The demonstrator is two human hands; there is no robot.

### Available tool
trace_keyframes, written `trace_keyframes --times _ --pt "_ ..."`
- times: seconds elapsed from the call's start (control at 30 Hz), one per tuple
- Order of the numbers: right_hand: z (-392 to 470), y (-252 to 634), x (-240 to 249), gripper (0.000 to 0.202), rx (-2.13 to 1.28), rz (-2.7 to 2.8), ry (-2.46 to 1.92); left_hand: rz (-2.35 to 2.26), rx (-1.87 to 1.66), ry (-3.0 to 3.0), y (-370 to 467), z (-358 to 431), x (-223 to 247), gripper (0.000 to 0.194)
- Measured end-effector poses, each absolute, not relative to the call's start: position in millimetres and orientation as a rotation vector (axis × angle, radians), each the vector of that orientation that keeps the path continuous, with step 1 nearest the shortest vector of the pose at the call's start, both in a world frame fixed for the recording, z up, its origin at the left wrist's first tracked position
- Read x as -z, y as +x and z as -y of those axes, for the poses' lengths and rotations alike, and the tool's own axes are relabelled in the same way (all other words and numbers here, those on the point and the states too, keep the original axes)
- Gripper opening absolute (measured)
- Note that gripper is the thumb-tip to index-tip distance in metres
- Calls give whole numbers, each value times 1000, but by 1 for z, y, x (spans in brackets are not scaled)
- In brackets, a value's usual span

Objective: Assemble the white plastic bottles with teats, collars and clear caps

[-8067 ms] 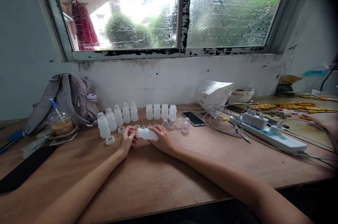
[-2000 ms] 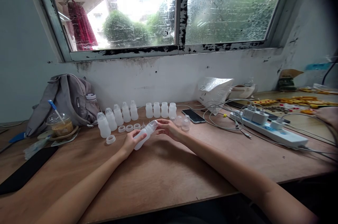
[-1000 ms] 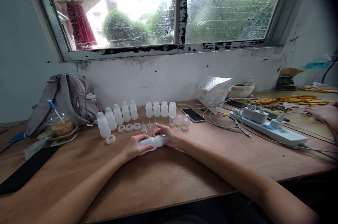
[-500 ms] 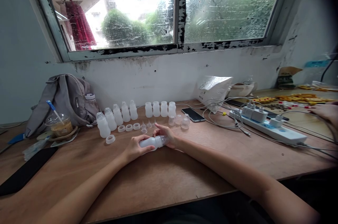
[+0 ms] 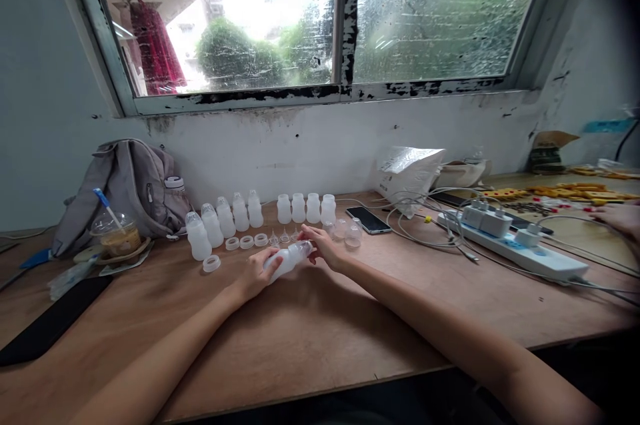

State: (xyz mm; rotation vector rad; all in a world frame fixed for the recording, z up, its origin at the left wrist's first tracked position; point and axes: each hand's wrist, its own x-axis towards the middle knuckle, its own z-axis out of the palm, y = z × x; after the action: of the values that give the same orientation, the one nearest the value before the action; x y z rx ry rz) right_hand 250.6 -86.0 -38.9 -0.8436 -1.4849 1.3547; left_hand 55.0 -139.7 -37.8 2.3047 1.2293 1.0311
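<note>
While your left hand grips the tilted bottle just in front of the rings, your right hand grasps its clear cap. Print on the white bag is too small to read; the plastic cup holds brown drink.

The held bottle in the middle is milky white with a clear top. The table is brown. On the left, the bag is grey. At the top, the window frame is grey with black patches. On the right, the little pieces are yellow.
</note>
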Motion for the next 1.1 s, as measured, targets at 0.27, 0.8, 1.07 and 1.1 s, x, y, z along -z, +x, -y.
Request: trace_keyframes --times 0.27,0.8,1.07,1.1 --pt "91 237 26 32 -848 1603 -768 -1437 -1135 2261 47 122 55 44" --pt "-52 157 -37 24 -78 2067 -1116 -2299 -401 2377 19 122 53 50" --pt "-72 150 -12 31 -103 2052 -1219 -2333 -350 2312 20 124 46 53" --pt "-72 151 -12 33 -105 2056 -1224 -2340 -349 2304 18 123 47 52"
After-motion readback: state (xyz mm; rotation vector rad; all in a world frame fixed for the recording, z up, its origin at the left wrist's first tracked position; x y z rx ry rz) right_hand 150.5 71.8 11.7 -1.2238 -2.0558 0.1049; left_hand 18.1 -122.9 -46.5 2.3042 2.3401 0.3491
